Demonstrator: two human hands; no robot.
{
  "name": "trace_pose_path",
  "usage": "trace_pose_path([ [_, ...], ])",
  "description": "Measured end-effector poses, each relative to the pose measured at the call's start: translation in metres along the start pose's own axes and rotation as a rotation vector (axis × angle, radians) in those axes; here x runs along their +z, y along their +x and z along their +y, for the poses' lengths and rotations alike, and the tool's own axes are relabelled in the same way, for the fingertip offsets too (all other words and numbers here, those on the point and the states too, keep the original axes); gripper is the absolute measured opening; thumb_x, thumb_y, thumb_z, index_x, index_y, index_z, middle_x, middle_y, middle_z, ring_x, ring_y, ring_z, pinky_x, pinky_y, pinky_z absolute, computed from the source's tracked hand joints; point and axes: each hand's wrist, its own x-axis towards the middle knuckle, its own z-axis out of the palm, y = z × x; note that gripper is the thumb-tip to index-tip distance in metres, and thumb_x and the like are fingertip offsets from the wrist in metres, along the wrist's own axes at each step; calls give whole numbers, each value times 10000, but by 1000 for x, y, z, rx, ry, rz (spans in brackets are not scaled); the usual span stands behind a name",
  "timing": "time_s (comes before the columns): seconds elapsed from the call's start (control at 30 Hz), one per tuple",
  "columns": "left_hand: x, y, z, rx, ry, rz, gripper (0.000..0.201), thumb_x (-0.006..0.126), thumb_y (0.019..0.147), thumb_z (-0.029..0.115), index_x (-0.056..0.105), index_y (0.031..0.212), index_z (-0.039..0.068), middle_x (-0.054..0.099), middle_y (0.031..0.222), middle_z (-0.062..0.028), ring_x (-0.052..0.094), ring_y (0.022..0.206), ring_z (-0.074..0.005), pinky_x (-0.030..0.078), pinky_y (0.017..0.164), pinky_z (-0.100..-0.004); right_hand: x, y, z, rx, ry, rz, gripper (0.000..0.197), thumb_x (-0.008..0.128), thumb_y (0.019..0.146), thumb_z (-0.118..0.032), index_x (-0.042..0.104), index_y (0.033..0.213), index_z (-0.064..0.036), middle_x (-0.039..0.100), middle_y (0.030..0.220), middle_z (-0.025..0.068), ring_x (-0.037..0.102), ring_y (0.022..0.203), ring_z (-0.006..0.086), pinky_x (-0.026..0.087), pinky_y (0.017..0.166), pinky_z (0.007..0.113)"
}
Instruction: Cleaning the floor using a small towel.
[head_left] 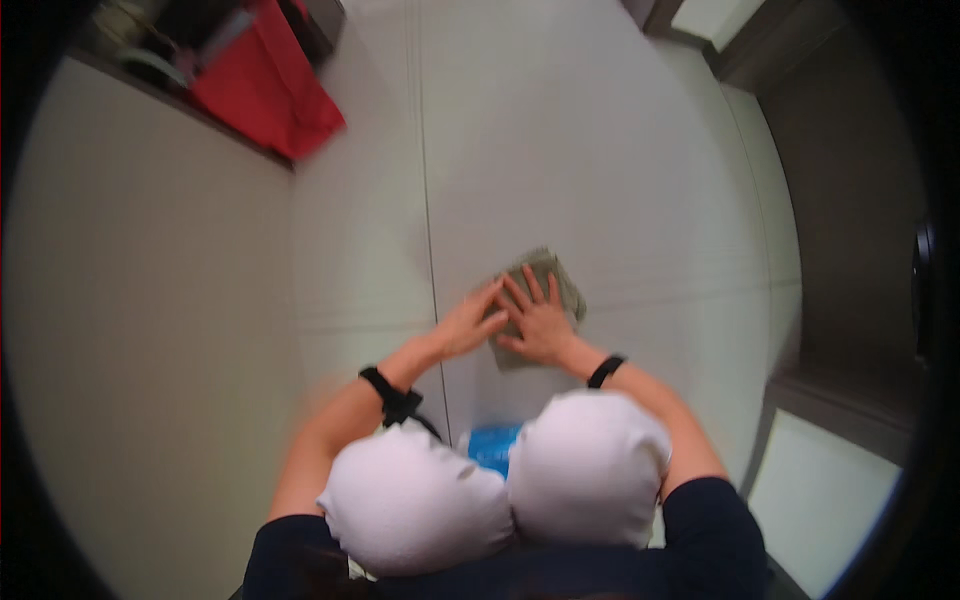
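right hand point(545, 332) flat on a greenish cloth point(570, 291) on the floor point(600, 170), fingers spread; left hand point(468, 325) right beside it, fingers loosely open, gripping nothing

The floor point(560, 150) is laid in large, pale, faintly glossy tiles; one dark joint runs from just left of twelve o'clock down towards six, and a fainter line crosses from nine to three. A smooth beige-grey panel point(150, 280) fills nine o'clock, its upper edge trimmed in dark brown. Between ten and eleven, red fabric point(270, 90) hangs over that edge beside blurred clutter point(140, 45). Dark brown furniture point(850, 190) stands between two and three, a white panel point(825, 500) is framed at four, and dark trim point(775, 50) shows near one. Soft, dim light covers everything.
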Motion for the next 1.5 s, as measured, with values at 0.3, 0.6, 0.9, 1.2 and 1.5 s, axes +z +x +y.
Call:
trace_pose_path([
  [0.3, -114, -20, 33, 46, 244, 64, 515, 512, 847, 332, 370, 1278, 90, 311, 1348, -151, 316, 1233, -298, 296, 986, -379, -8, -28, 0, 248, -52, -104, 746, 491, 749, -556, 220, 1363, -231, 73, 1445, 36, -27, 1322, 320, 8, 1000, 593],
  [0.6, -241, -12, 180, 330, 390, 17, 453, 555, 838, 240, 419, 1247, 101, 308, 1348, -143, 369, 1195, -287, 374, 898, -371, -109, -73, -28, 879, -6, -313, 795, 515, 759, -513, 122, 1385, -219, 40, 1452, 42, -6, 1323, 316, 29, 1014, 573],
  [0.9, -122, 7, 270, 563, 394, 406, 385, 557, 839, 227, 478, 1200, 119, 318, 1347, -134, 481, 1076, -247, 415, 866, -355, -235, -128, -4, 481, 927, 881, 403, 519, 772, -145, 460, 1155, -38, 545, 920, 48, 487, 886, 155, 373, 837, 271],
  [1.2, -105, 16, 338, 798, 857, 442, 471, 587, 766, 260, 476, 1164, 34, 295, 1329, -227, 326, 1219, -340, 342, 952, -406, -370, -130, -182, -500, 941, 697, 250, 648, 734, -257, 514, 940, -213, 471, 828, 20, 421, 757, 132, 342, 833, 367],
  [1.5, -51, 32, 355, 846, 725, 505, 460, 591, 771, 232, 477, 1157, 9, 312, 1301, -266, 357, 1182, -394, 350, 947, -415, -381, -91, -241, -1341, 770, 576, 363, 470, 834, -58, 527, 1043, -349, 464, 897, 100, 387, 780, 193, 284, 756, 364],
])
